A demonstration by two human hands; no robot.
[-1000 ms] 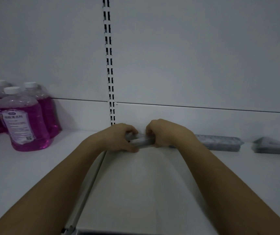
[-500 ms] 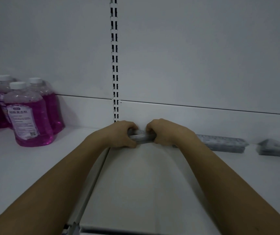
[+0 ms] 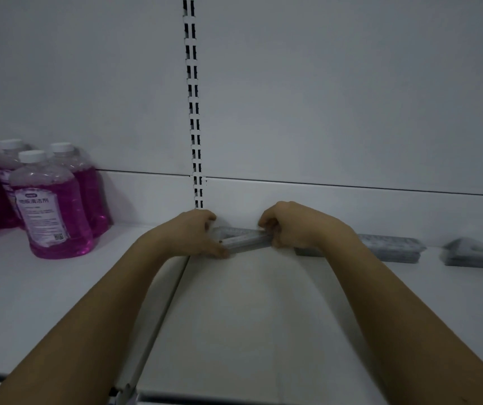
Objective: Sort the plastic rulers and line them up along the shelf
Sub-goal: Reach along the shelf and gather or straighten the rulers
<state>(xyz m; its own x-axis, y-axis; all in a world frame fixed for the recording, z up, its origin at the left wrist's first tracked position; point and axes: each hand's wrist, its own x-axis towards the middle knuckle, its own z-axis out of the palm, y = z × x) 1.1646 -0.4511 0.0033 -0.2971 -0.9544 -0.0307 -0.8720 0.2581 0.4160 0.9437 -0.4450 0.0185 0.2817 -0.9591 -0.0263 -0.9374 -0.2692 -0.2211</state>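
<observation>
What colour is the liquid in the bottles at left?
Pink-purple liquid in the bottles, white caps; head view.

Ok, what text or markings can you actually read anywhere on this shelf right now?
"地板清洁剂": heading on the front purple bottle's label, only roughly legible.
Smaller print and the QR code under it: too small to read.
Labels on the bottles behind: blurred.
Ruler stack held by both hands: graduations unreadable.

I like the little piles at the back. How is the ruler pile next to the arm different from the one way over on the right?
The long ruler stack is a straight bar lying along the shelf's back wall; the far-right stack is shorter and looks triangular, peaked at the top. The long stack is partly hidden behind the right arm, while the far-right stack sits in full view. Both are grey, lie flat on the white shelf, and are untouched.
</observation>
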